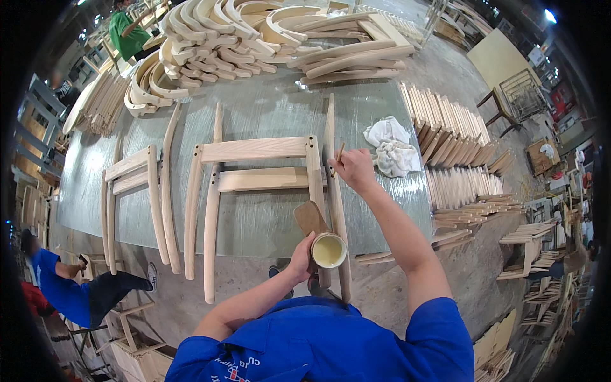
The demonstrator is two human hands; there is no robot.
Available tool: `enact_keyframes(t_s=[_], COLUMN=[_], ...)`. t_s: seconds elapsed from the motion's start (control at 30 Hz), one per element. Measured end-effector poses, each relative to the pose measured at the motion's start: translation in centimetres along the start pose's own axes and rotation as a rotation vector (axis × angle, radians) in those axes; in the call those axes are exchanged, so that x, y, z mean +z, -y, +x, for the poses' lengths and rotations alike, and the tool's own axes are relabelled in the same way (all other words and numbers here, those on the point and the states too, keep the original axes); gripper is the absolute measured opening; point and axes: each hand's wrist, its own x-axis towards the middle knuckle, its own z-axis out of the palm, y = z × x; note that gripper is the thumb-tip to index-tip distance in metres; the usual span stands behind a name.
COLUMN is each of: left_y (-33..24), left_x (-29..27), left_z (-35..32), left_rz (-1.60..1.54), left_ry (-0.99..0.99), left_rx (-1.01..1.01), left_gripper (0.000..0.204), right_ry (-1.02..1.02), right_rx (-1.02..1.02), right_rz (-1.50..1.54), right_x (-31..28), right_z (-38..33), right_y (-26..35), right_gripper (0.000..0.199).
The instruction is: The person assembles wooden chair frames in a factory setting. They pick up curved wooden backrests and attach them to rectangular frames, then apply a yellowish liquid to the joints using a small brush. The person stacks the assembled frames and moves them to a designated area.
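Observation:
My left hand (301, 258) grips a small round cup of pale glue (328, 249) at the table's near edge, beside a brown pad (310, 217). My right hand (354, 167) holds a thin wooden stick (338, 155) against a long pale leg piece (333, 191). To the left of that leg lies an assembled chair-back frame (251, 148) of light wood, flat on the grey table top (267, 114).
A second frame (130, 181) lies at the left. Curved wooden parts (210, 38) are heaped at the table's far end; a white rag (391, 149) and rows of slats (449, 127) lie right. A person in blue (63, 290) crouches lower left, another in green (127, 32) stands far off.

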Motion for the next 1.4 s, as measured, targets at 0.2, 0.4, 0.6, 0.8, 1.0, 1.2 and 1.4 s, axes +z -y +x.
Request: enact_keyframes(t_s=[0.2,0.4,0.6,0.8,1.0,1.2,1.4], left_y=[-0.5,-2.6,-6.0,-5.4,-3.8,-2.7,-1.7], left_x=[1.3,2.3,8.0,16.0,18.7,16.0,13.6], left_z=[-0.5,0.4,6.6,16.5,22.9,18.7,8.5], left_rz=[-0.022,0.023,0.249,0.441,0.373,0.52,0.602], left_ry=[0.0,-0.036,0.013,0.042,0.009,-0.158,0.151], left_rx=[-0.061,-0.046,-0.033,-0.061,0.031,0.229,0.198], left_gripper=[0.041,0.039,0.035,0.034,0.027,0.02,0.02], right_ry=[0.063,0.12,-0.601,-1.01,-1.091,-1.078,-0.949], right_rx=[0.019,-0.416,0.691,1.016,1.035,1.107,1.106], right_rz=[0.049,0.25,1.364,2.113,2.238,2.296,2.426], right_x=[-0.3,-4.4,-5.4,-1.4,0.7,2.4,2.4], right_z=[0.4,-1.9,-11.9,-21.3,-21.8,-18.9,-19.5], right_y=[-1.4,-2.8,-8.5,-9.7,-10.5,-9.8,-5.9], right_gripper=[0.021,0.005,0.013,0.015,0.015,0.022,0.022])
